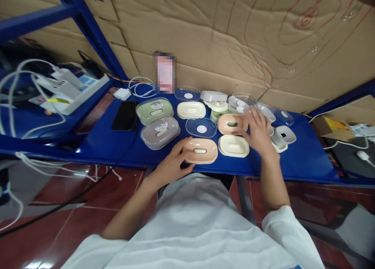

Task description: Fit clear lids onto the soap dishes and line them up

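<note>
Right at the near edge of the blue counter (293, 163) lies a peach soap dish (201, 150), a smooth, rounded plastic oval with a slot in its middle. The left hand (173, 163) curls around its left end, thumb on the rim and fingers tucked under the near side, gripping it. Beyond it sits a second peach dish (231, 123) of the same shape, and the right hand (258, 133) rests over that dish's right end with fingers spread flat and apart, closed on nothing. A cream dish (233, 145) lies just below that hand, touching the wrist side.

Further left are 2 closed boxes with clear glossy lids, 1 green (154, 109) and 1 grey (159, 131), each with a round sticker. A clear lid (201, 127) lies between the grey box and the far peach dish. A black phone (124, 115) lies flat beside the green box.

The right hand hides some white pieces behind it, so their shapes are hard to make out. A small upright card (165, 72) against the cardboard wall (234, 38) is blurred.
</note>
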Available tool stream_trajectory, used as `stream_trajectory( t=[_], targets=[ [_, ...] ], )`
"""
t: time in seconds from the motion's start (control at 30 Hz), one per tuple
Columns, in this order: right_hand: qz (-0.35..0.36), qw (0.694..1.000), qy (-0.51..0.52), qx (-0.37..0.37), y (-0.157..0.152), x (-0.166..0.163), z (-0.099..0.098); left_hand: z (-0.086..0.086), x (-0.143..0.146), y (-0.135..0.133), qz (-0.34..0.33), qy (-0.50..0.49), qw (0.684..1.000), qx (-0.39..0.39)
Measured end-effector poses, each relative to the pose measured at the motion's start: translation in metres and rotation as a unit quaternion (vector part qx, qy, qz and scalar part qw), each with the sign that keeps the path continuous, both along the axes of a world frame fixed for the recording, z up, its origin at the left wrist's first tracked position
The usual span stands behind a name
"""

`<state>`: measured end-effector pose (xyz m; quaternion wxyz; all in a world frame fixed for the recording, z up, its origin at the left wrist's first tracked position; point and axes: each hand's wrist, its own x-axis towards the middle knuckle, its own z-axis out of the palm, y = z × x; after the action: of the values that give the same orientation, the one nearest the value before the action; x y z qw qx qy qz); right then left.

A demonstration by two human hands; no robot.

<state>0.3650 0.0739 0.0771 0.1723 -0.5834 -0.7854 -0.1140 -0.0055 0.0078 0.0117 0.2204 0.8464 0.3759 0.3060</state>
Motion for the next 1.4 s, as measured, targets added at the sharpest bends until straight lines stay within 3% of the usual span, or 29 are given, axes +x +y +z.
stream_trajectory(
  t=[0.13, 0.37, 0.5, 0.63, 0.73, 0.83, 0.93, 1.03, 1.2, 1.27, 1.4],
  targets=[
    [-0.003, 0.999, -0.03, -0.033, 0.032, 0.019, 0.004, -0.001, -0.001, 0.001, -0.004, -0.006, 1.0, 0.003],
    [0.049, 0.998, 0.039, 0.006, 0.006, 0.009, -0.022, -0.006, -0.003, 0.003, -0.018, -0.01, 1.0, -0.023],
    [0.047, 0.998, 0.045, 0.0, 0.015, -0.003, -0.04, -0.006, 0.0, 0.001, 0.0, 0.008, 1.0, -0.007],
    [0.014, 0.998, 0.055, 0.038, 0.021, -0.008, -0.03, -0.004, 0.006, -0.002, 0.016, 0.036, 0.999, 0.025],
    [0.031, 0.991, 0.097, 0.081, -0.006, -0.021, -0.009, -0.003, 0.009, -0.002, 0.013, 0.045, 0.998, 0.037],
    [0.084, 0.986, 0.131, 0.056, -0.058, -0.045, -0.004, -0.003, 0.008, 0.0, 0.009, 0.042, 0.998, 0.038],
    [0.141, 0.988, 0.065, -0.003, -0.108, -0.058, -0.023, -0.004, 0.007, 0.0, 0.009, 0.029, 0.999, 0.044],
    [0.118, 0.993, 0.014, -0.005, -0.131, -0.037, -0.048, -0.005, 0.006, 0.0, 0.006, 0.024, 0.999, 0.042],
    [0.045, 0.996, 0.034, 0.065, -0.107, 0.023, -0.052, -0.003, 0.004, 0.0, -0.002, 0.012, 1.0, 0.021],
    [0.067, 0.994, 0.05, 0.066, -0.087, 0.024, -0.047, -0.001, 0.003, -0.001, -0.002, 0.012, 1.0, 0.009],
    [0.126, 0.99, 0.069, 0.0, -0.053, -0.002, -0.041, 0.003, 0.002, -0.004, 0.015, 0.029, 0.999, -0.03]
  ],
)
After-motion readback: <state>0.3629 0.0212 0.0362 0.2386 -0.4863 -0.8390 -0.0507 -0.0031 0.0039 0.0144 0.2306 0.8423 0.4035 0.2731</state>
